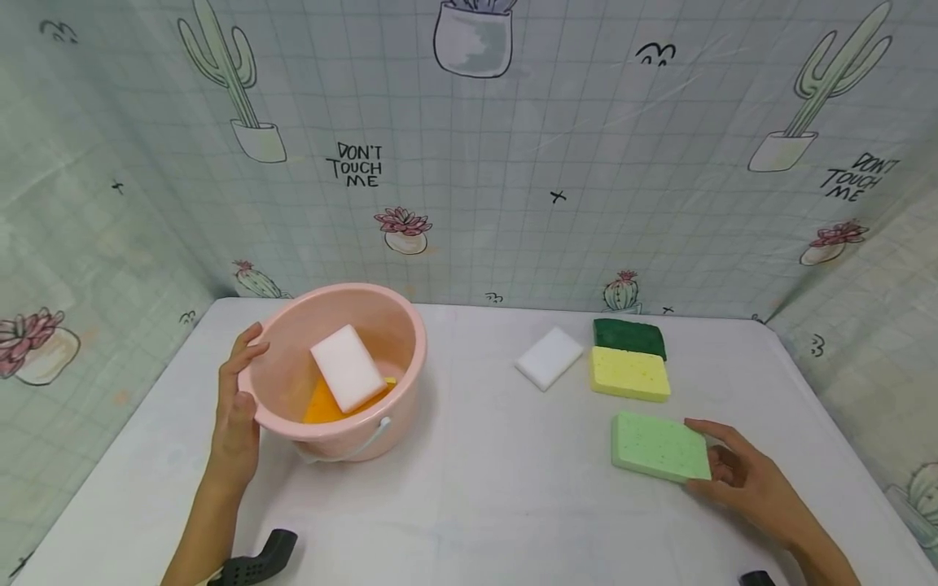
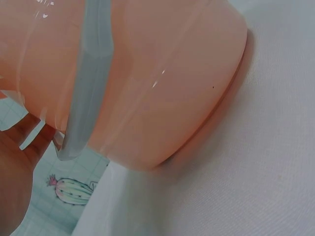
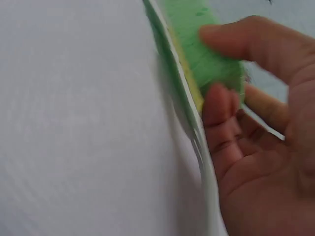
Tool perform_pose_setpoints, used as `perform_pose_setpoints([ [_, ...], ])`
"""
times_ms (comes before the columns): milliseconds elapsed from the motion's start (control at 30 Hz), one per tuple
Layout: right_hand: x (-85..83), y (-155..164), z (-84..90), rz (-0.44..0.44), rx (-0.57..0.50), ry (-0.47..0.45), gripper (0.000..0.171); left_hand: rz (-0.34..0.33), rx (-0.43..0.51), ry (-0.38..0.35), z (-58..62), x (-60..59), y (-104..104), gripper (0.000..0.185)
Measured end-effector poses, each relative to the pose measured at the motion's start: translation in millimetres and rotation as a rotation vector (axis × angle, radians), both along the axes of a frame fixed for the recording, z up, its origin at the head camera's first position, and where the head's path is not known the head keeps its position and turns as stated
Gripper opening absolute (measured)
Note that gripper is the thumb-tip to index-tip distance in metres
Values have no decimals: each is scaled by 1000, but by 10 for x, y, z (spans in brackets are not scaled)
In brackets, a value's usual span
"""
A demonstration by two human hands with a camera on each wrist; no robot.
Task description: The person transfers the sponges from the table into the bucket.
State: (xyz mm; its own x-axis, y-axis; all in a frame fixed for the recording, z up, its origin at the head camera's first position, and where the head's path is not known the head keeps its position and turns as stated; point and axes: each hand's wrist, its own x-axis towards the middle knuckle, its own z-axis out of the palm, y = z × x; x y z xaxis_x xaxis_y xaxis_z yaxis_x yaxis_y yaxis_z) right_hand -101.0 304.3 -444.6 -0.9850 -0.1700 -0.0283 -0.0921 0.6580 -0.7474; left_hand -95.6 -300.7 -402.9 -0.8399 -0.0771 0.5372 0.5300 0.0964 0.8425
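White counter (image 1: 469,488): left hand (image 1: 238,411), fingers straight, steadies the pink plastic bucket (image 1: 399,325) near the left edge; right hand (image 1: 743,476) pinches the light-green rectangular sponge (image 1: 655,446) near the right edge.

Bucket (image 1: 399,325), centre left of the head view: pale pink, with a translucent grey-white handle (image 1: 366,439). Inside it: one white sponge (image 1: 348,367) over one orange sponge (image 1: 322,404). Right of centre: flat white sponge (image 1: 549,357), dark green sponge (image 1: 629,337), pale yellow sponge (image 1: 629,373). Lower right: light green sponge (image 1: 659,447), speckled. Table cover (image 1: 498,488): plain white. Backdrop (image 1: 557,146): pale mint grid, printed with green cacti, pink succulents, grey pots and black "DON'T TOUCH ME" lettering.
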Motion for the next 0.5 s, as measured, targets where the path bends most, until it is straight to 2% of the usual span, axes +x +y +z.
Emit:
perform_pose_setpoints([
  [133,5,-112,146,-34,-49,-34,75,6,-2,-6,1,8,0,55],
  [500,-64,-499,466,-67,-105,28,67,17,11,-23,4,23,6,56],
])
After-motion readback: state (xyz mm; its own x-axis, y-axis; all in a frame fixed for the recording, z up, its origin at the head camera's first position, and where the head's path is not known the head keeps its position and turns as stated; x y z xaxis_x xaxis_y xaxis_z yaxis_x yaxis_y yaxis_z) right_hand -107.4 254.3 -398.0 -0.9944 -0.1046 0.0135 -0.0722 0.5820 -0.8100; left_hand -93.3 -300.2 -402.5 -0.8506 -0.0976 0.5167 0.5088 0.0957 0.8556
